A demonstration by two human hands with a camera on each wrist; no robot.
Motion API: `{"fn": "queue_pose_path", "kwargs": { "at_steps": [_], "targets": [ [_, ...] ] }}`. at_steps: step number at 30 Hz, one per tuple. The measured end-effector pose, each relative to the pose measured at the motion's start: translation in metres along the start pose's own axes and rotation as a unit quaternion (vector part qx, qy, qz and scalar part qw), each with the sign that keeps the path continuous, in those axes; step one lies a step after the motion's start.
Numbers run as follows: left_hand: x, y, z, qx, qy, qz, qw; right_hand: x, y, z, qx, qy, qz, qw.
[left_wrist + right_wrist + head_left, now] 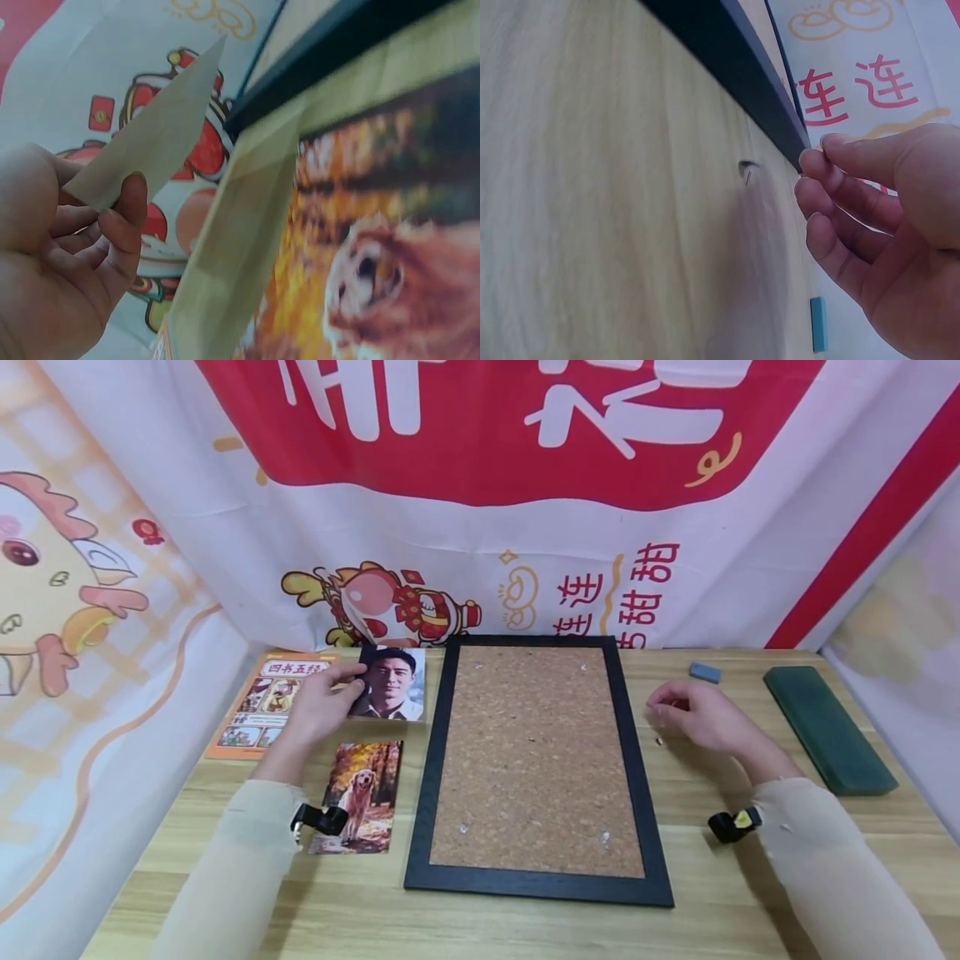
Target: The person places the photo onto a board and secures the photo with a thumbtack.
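Note:
My left hand (321,706) pinches the left edge of a photo print (390,685) of a person in a white collar. The print's pale back (150,135) faces the left wrist view, lifted at a slant. To the right of the black-framed cork board (532,760), my right hand (693,714) hovers with loosely bent fingers, thumb and index tips close together; nothing shows between them. Just below those fingers a small pushpin (748,172) lies on the wooden table (337,910), its thin needle visible.
A dog photo (362,797) lies left of the board, and an orange-bordered booklet (251,702) is partly behind my left hand. On the right are a small blue block (705,672) and a long green block (828,727). Printed cloth hangs behind.

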State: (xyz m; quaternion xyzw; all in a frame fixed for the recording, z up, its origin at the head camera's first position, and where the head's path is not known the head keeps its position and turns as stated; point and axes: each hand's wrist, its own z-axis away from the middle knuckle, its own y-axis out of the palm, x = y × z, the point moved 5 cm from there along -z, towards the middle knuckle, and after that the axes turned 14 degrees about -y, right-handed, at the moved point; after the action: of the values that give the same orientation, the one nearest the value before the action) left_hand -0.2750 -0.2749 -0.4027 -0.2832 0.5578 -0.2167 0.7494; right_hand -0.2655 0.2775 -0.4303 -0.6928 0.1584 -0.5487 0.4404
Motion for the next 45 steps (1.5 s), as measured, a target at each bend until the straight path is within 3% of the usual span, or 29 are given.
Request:
{"fn": "queue_pose_path", "kwargs": {
  "at_steps": [6, 13, 24, 30, 37, 45],
  "targets": [
    [-0.015, 0.015, 0.004, 0.049, 0.001, 0.044, 0.9978, 0.009, -0.001, -0.007, -0.014, -0.013, -0.005, 0.9998],
    [-0.034, 0.042, 0.006, 0.099, -0.007, 0.064, 0.9930, 0.020, 0.000, -0.019, -0.028, -0.029, -0.016, 0.9990],
    [-0.064, 0.082, 0.009, 0.157, 0.017, 0.098, 0.9826, 0.028, 0.013, -0.042, -0.037, 0.000, -0.079, 0.9962],
    [-0.075, 0.105, 0.007, 0.168, 0.024, 0.102, 0.9801, 0.033, 0.018, -0.054, -0.042, 0.013, -0.093, 0.9947],
    [-0.084, 0.128, 0.001, 0.178, 0.029, 0.089, 0.9796, 0.039, 0.027, -0.072, -0.053, -0.001, -0.109, 0.9926],
    [-0.097, 0.148, -0.002, 0.188, 0.036, 0.077, 0.9784, 0.046, 0.035, -0.087, -0.062, 0.003, -0.100, 0.9930]
  ]
}}
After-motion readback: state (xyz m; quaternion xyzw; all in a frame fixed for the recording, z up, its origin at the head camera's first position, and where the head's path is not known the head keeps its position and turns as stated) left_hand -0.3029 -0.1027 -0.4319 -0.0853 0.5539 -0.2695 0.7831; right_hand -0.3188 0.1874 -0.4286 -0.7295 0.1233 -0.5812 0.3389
